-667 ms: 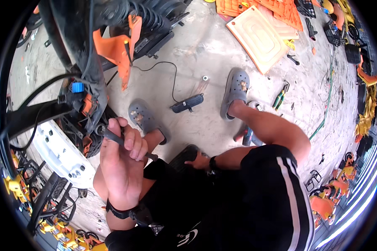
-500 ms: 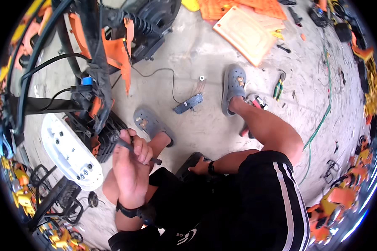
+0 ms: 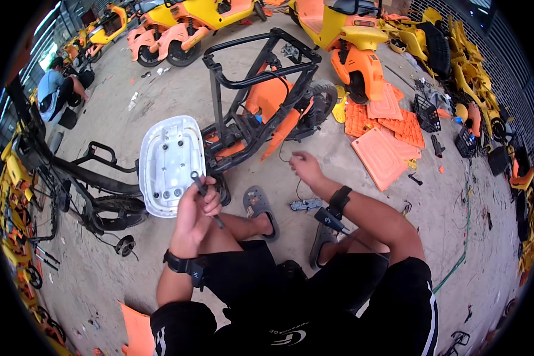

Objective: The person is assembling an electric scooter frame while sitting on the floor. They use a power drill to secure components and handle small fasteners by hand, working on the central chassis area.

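My left hand (image 3: 197,210) is closed round a dark wrench (image 3: 199,185), whose ring end sticks up past the thumb and whose other end shows below the fingers. Just beyond it stands a white plastic panel (image 3: 172,151) with a raised rim and several dark bolts or nuts on its face. My right hand (image 3: 307,169) is held out in front, its fingers curled together; whatever they may hold is too small to make out. Past it lies a partly stripped scooter frame (image 3: 243,83), black tubing with orange panels and a rear wheel.
A grey metal part (image 3: 306,204) with a cable lies on the floor near my feet. Orange panels (image 3: 382,157) are piled to the right, with a black crate (image 3: 427,113) beyond. Yellow and orange scooters (image 3: 190,24) line the back. Another person (image 3: 56,92) crouches far left.
My right hand has risen from low beside my legs and reached forward. My left hand keeps the wrench. The view has tilted up, showing more of the scooter frame and workshop.
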{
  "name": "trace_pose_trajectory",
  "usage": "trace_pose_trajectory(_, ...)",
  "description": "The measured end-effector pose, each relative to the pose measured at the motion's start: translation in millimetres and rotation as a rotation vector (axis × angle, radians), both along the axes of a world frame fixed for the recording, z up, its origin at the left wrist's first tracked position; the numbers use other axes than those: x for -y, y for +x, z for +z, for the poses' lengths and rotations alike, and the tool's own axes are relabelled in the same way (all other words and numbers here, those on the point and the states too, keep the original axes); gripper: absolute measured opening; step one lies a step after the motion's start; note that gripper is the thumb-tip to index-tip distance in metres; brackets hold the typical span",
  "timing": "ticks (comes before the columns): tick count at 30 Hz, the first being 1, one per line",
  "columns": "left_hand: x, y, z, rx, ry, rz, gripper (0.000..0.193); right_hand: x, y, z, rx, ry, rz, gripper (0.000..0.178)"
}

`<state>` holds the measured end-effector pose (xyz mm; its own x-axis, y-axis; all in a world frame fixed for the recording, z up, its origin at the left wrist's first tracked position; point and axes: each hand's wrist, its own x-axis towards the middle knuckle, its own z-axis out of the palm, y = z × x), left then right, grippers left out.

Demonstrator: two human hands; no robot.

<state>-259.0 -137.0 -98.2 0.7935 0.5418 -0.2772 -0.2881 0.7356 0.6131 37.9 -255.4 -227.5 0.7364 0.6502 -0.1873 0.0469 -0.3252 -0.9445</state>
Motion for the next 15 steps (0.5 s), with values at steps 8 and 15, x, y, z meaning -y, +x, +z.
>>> trace_pose_trajectory(8,10,-169,163,-0.717,1.652,1.143,0.028,-31,25,192,1.273,0.427,0.257,0.041)
trace_pose_trajectory(15,18,-200,368,-0.728,2.545,1.801,0.028,-80,101,230,1.203,-0.070,0.460,0.047)
